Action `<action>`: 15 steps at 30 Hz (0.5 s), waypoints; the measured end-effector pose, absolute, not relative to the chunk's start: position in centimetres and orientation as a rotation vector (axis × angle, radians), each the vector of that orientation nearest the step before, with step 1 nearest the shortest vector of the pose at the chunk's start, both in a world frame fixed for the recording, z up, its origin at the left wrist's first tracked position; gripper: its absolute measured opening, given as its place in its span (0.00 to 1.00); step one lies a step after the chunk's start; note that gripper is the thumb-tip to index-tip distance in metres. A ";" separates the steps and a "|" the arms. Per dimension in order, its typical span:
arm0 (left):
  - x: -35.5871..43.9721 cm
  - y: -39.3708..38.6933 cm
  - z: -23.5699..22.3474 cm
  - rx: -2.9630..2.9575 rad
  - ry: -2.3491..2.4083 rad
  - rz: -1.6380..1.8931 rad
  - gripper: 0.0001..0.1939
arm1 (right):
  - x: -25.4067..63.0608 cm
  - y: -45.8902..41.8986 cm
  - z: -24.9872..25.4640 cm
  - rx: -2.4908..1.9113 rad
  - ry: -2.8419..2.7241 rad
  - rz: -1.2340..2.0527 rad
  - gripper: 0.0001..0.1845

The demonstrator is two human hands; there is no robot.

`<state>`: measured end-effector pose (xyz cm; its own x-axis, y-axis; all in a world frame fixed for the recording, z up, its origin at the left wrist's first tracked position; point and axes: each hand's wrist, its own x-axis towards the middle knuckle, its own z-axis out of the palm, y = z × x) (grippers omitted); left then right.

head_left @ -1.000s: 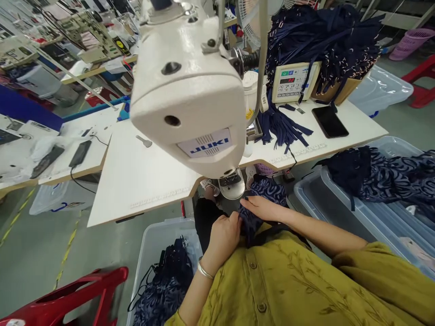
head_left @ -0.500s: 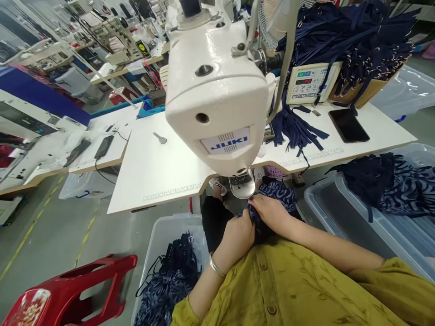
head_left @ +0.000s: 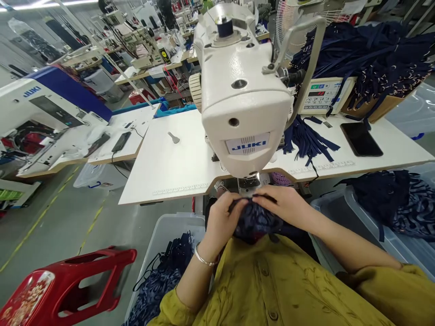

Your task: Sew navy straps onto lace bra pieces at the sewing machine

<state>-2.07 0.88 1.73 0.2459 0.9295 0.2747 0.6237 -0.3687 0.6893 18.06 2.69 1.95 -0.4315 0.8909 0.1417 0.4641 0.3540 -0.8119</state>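
Note:
Both my hands grip the upper edge of a dark navy patterned fabric piece (head_left: 256,222), which hangs down over my lap. My left hand (head_left: 222,219) pinches the edge on the left, thumb against fingers. Close beside it, my right hand (head_left: 283,203) pinches the same edge on the right. Just beyond my fingers is the rounded metal arm end (head_left: 249,184) of the white sewing machine (head_left: 246,113). The fabric is apart from the needle area as far as I can see. Its exact garment kind is unclear.
A white table (head_left: 170,163) carries a small flat metal piece (head_left: 173,137), navy straps (head_left: 311,138), a control box (head_left: 322,97) and a phone (head_left: 361,139). Clear bins of navy fabric stand left (head_left: 183,217) and right (head_left: 370,215). A red stool (head_left: 68,285) is at lower left.
My hands have risen and turned, now stretching the fabric's edge between them; before, they were bunched lower against it. The whole view has shifted, with the machine appearing further right.

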 end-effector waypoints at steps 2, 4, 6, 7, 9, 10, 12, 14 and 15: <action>-1.7 1.5 1.7 2.310 1.604 1.050 0.08 | 17.5 3.7 1.3 -1.260 -1.970 0.830 0.13; -1.5 1.7 1.6 2.553 1.558 1.066 0.11 | 17.0 4.3 0.6 -1.337 -1.872 0.803 0.12; -1.3 1.7 1.4 2.732 1.338 0.904 0.17 | 16.8 4.5 -0.1 -1.393 -1.727 0.863 0.11; -1.3 1.7 1.3 2.777 1.243 0.784 0.20 | 16.8 4.6 -0.4 -1.400 -1.648 0.931 0.10; -1.2 1.6 1.4 2.792 1.176 0.597 0.23 | 16.9 4.7 -0.9 -1.363 -1.501 1.102 0.11; -1.1 1.6 1.5 2.783 1.196 0.550 0.23 | 17.1 4.9 -1.1 -1.328 -1.445 1.181 0.12; -1.0 1.6 1.8 2.766 1.266 0.521 0.22 | 17.4 5.5 -1.3 -1.262 -1.389 1.277 0.12; -0.7 1.5 2.0 2.766 1.328 0.521 0.21 | 17.7 6.2 -1.3 -1.227 -1.411 1.288 0.12; -0.5 1.4 2.1 2.769 1.361 0.522 0.21 | 17.8 6.5 -1.2 -1.218 -1.443 1.283 0.12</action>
